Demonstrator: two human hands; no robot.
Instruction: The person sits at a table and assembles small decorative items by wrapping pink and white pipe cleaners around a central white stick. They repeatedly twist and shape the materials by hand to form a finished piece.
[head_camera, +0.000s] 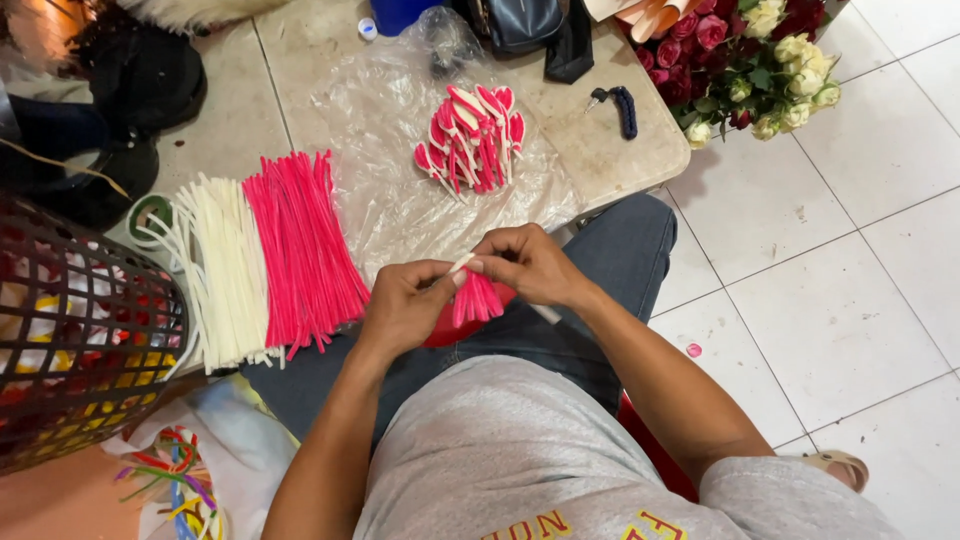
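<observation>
My left hand (405, 303) and my right hand (525, 264) meet over my lap and both pinch a pink-and-white pipe-cleaner piece (474, 296); a white end pokes up between the fingertips and pink strands hang below. On the low table lies a pile of finished pink-and-white loops (472, 138) on a clear plastic sheet (390, 190). To the left lie a bundle of pink pipe cleaners (300, 250) and a bundle of white pipe cleaners (225, 275).
A dark wire basket (80, 340) stands at the left edge. Red and cream roses (745, 55) lie at the table's far right corner, with a dark bag (520, 25) and a black tool (618, 105) nearby. White floor tiles stretch to the right.
</observation>
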